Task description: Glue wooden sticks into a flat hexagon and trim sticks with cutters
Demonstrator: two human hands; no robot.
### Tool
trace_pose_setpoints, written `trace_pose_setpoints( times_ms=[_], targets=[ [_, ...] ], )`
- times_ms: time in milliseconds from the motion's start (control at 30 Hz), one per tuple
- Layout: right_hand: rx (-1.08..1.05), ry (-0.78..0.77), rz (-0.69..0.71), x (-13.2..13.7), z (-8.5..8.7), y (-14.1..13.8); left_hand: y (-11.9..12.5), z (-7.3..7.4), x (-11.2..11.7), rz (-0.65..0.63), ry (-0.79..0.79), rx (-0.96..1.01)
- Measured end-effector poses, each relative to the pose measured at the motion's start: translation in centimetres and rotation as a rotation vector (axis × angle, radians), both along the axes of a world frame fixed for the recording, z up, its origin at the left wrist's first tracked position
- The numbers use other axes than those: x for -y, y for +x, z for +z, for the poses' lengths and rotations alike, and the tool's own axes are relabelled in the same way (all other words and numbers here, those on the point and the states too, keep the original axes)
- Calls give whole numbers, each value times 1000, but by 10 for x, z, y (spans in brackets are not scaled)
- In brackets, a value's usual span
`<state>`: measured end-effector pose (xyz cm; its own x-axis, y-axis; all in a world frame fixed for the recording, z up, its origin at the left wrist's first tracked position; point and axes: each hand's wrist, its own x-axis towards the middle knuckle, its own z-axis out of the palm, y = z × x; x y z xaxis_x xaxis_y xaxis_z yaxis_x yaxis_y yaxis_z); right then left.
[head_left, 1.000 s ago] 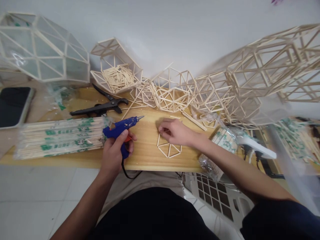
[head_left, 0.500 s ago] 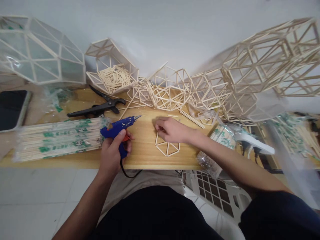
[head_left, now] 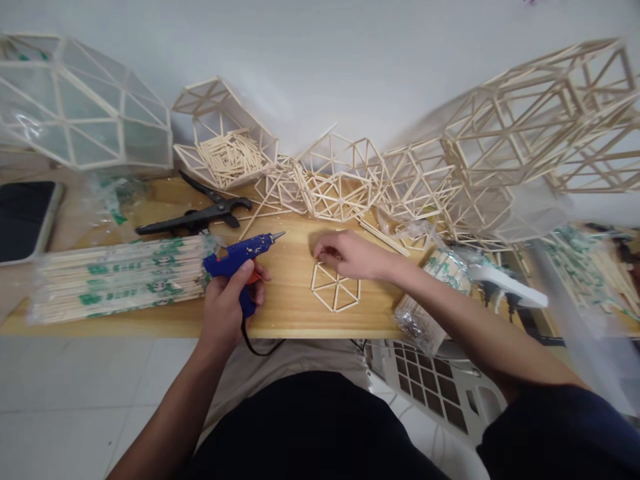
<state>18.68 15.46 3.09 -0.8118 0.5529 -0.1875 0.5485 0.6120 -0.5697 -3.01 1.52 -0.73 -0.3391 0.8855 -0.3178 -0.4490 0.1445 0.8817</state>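
Observation:
My left hand (head_left: pixel 231 293) is wrapped around the handle of a blue glue gun (head_left: pixel 235 257), whose metal nozzle points right and slightly up. A flat hexagon of thin wooden sticks (head_left: pixel 336 293) with spokes meeting at its middle lies on the wooden table. Over its upper edge is my right hand (head_left: pixel 345 252), palm down, its fingers curled together. Whatever those fingertips may hold is hidden.
Black pliers (head_left: pixel 200 217) and bagged sticks (head_left: pixel 120 277) lie left. Behind stand stick frameworks (head_left: pixel 340 197) and an open holder full of short sticks (head_left: pixel 233 157). At right are another stick pack (head_left: pixel 435 293) and a white power strip (head_left: pixel 515 287). A phone (head_left: pixel 25 220) lies far left.
My right hand has shifted slightly right, uncovering more of the hexagon. The short loose stick behind it no longer shows clearly. The glue gun has barely moved.

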Motion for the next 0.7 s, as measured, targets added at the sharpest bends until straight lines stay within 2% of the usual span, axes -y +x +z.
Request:
trace_pose_setpoints(
  times_ms=[100, 200, 367, 700],
  targets=[
    [112, 39, -185, -1, 6, 13, 0, -1, 0, -3, 3, -4],
    [219, 45, -282, -1, 11, 22, 0, -2, -1, -7, 12, -5],
    [313, 22, -328, 2, 17, 19, 0, -3, -1, -15, 18, -12],
    [402, 60, -316, -1, 23, 3, 0, -3, 1, -22, 46, -28]
  ],
)
